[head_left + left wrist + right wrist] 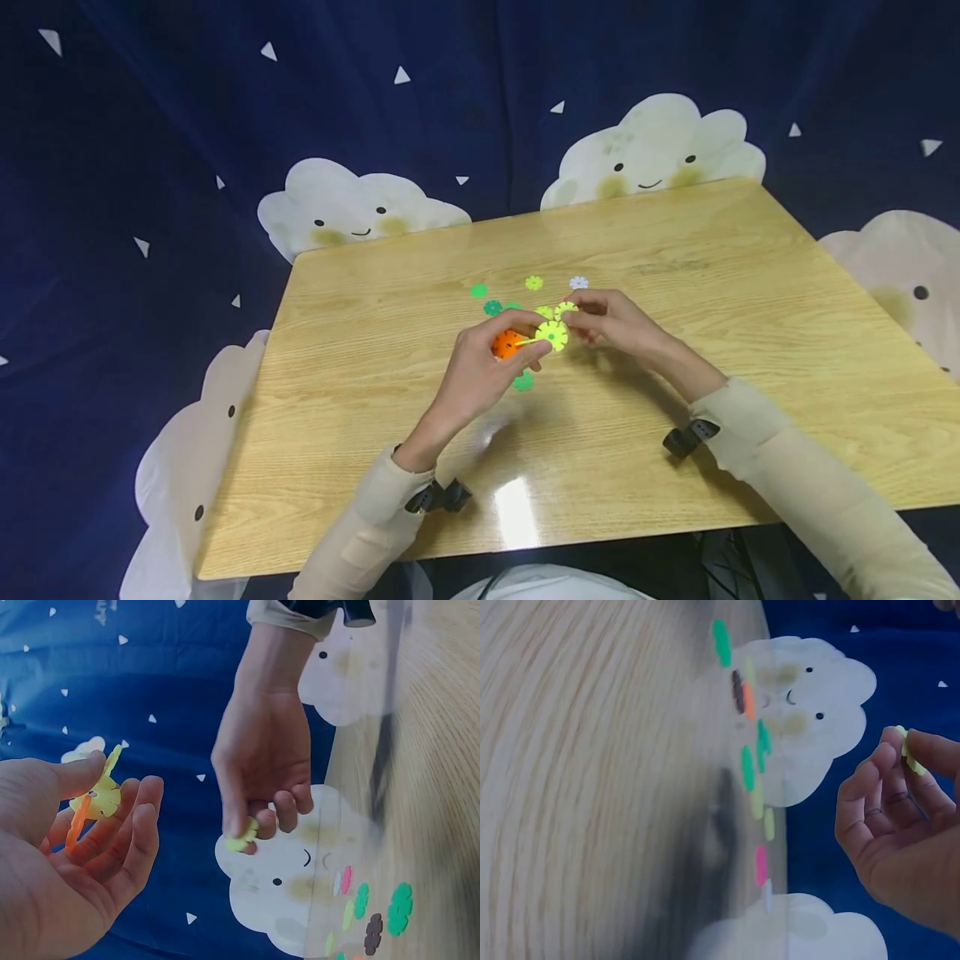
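Observation:
My left hand [480, 362] pinches a joined piece of notched plastic snowflake discs between thumb and fingers. A yellow disc [552, 337] of that piece faces up near the fingertips, and an orange disc [507, 344] sits closer to the palm. In the left wrist view, the orange disc [78, 823] stands crosswise to the yellow one [105, 801]. My right hand [618, 323] holds a single yellow-green disc [566, 311] by thumb and forefinger, seen edge-on in the right wrist view. That disc is apart from the left hand's piece in the left wrist view.
Loose discs lie on the wooden table [360, 358] beyond and beneath the hands: several green ones [478, 290], yellow-green [533, 283], white [578, 282], pink [761, 865] and dark brown [738, 691]. A blue curtain [375, 108] with clouds surrounds the table.

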The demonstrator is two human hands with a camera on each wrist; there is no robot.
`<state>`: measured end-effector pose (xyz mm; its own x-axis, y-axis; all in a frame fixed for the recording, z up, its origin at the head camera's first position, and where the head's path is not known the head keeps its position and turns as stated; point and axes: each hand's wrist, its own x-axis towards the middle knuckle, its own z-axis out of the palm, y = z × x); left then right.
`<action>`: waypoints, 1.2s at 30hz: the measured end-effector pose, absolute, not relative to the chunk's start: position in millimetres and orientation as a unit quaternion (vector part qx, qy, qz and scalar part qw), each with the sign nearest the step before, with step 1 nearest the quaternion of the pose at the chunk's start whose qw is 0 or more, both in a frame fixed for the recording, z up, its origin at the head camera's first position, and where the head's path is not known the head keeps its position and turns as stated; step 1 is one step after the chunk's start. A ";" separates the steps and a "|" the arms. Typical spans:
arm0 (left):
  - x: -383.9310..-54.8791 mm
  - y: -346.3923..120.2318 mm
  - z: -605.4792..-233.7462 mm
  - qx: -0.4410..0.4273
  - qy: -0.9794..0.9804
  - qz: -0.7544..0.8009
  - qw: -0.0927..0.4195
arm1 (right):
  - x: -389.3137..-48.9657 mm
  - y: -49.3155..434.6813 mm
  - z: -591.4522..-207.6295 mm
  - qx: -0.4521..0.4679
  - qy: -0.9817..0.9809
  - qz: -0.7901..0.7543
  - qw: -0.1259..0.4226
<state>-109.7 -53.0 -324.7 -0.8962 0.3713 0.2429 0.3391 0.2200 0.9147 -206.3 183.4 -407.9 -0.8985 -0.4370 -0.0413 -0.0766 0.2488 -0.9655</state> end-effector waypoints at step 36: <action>-126.9 -62.5 -340.1 0.245 0.759 0.602 -0.025 | -137.7 172.5 -317.9 -0.327 0.744 -0.583 -0.010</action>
